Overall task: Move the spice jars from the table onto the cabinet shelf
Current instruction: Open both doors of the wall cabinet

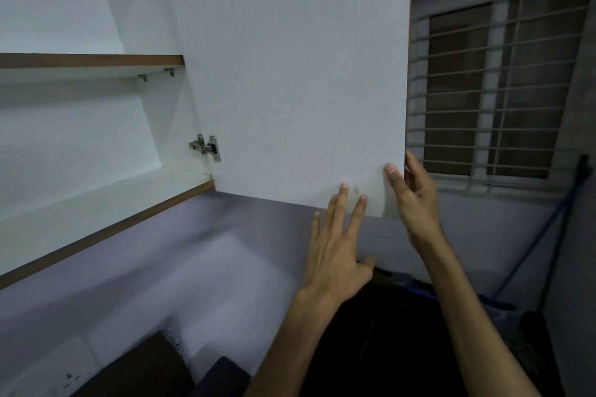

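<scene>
Spice jars are not showing anywhere in this view; no counter with them is visible. Both hands are working the cabinet door [290, 74], which is standing wide open, hinged at its left. The right hand [416, 200] is pinching the door's free lower corner, thumb in front, fingers behind. The left hand [335, 245] is lying spread and flat, fingertips at the bottom edge. The bare shelf [96, 200] is lying well to the left of both hands, nearer the left one.

You get a dim, bluish, softly lit view; the white laminate cabinet door [290, 74] is brightest; the lower corners sink into blurred dark; the barred window [496, 90] bows from wide-angle distortion.
</scene>
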